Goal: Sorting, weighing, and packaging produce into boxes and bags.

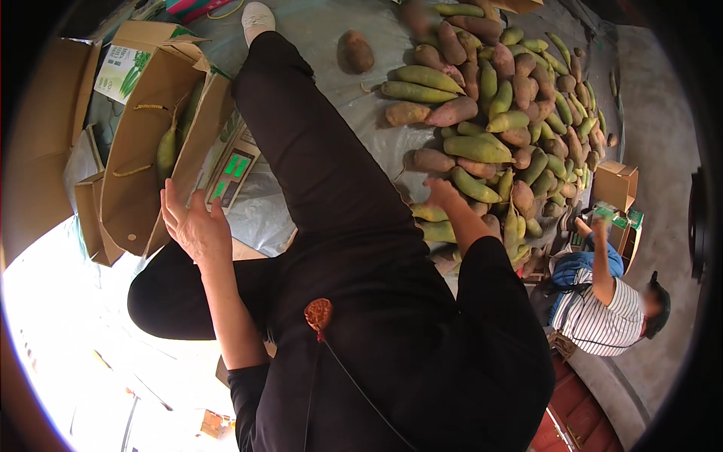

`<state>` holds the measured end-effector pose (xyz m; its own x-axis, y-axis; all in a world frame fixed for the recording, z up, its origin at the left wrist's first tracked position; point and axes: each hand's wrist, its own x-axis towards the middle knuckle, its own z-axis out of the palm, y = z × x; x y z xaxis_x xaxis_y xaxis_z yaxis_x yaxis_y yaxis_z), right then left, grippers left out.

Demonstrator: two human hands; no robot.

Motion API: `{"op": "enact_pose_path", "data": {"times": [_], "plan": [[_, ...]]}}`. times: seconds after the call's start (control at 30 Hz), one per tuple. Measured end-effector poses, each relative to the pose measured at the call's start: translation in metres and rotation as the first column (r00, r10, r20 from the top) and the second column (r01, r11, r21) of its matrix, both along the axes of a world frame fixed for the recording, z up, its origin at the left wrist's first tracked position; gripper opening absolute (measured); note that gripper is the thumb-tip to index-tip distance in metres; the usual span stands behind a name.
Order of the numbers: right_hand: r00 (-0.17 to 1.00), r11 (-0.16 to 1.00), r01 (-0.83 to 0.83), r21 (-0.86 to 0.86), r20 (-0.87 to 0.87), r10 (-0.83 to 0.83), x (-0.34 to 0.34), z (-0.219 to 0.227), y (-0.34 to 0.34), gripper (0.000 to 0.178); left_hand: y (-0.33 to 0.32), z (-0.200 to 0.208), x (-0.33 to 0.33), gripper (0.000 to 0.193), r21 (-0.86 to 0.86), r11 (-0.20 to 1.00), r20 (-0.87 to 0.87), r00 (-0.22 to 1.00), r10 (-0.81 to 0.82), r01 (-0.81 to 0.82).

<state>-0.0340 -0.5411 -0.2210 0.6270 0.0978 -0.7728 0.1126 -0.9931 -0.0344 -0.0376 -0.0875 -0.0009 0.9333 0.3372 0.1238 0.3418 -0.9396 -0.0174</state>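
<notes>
Brown cardboard box [135, 197] — flaps open, standing at the left of the seated person, two yellowish rope loops on its inner wall. Contents: at least one green radish [166, 153], lying lengthwise inside.

Left hand [197, 230]: open, fingers spread, at the near edge of the box; contact with the cardboard cannot be told.

Right hand [443, 194]: reaching to the near side of the heap, fingers partly bent; whether it grips anything cannot be told.

Heap, to the right: green radishes [482, 148] and reddish-brown roots [453, 111], mixed, many lying on one another, all on a grey plastic sheet [354, 105]. One single reddish-brown root [355, 52] lies apart, beyond the outstretched leg.

Weighing scale [228, 175], displays lit green — between box and leg, just beside the box.

Worn by the person: dark clothing, a white shoe [257, 19], a brown pendant [318, 313] on a cord.

Far right: a co-worker [602, 316], striped top, dark cap, near further cartons [616, 184].
</notes>
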Motion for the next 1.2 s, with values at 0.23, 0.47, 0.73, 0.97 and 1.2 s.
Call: {"op": "enact_pose_path", "data": {"times": [0.23,0.47,0.73,0.97,1.2], "plan": [[0.987,0.987,-0.044,-0.157,-0.161,0.018,-0.050,-0.009,0.002,0.057,-0.002,-0.002,0.003,0.023,-0.005,1.000,0.009,1.000,-0.005,0.005],[0.983,0.983,0.168,-0.068,-0.061,-0.172,-0.029,0.015,0.008,0.051,0.002,0.000,-0.002,0.025,-0.047,0.999,-0.001,1.000,-0.009,0.009],[0.741,0.636,0.347,0.689,0.215,-0.636,0.046,0.025,-0.018,0.052,0.000,0.005,-0.002,0.025,-0.104,0.995,-0.025,1.000,0.003,-0.006],[0.708,0.266,0.153,0.952,0.083,-0.701,0.150,0.180,0.090,0.043,0.009,0.002,-0.008,0.020,-0.155,0.988,0.034,0.999,0.005,0.001],[0.803,-0.076,-0.253,0.964,0.166,-0.572,0.198,0.321,0.211,0.043,0.010,0.003,-0.007,0.021,-0.165,0.986,0.051,0.999,-0.008,0.016]]}}
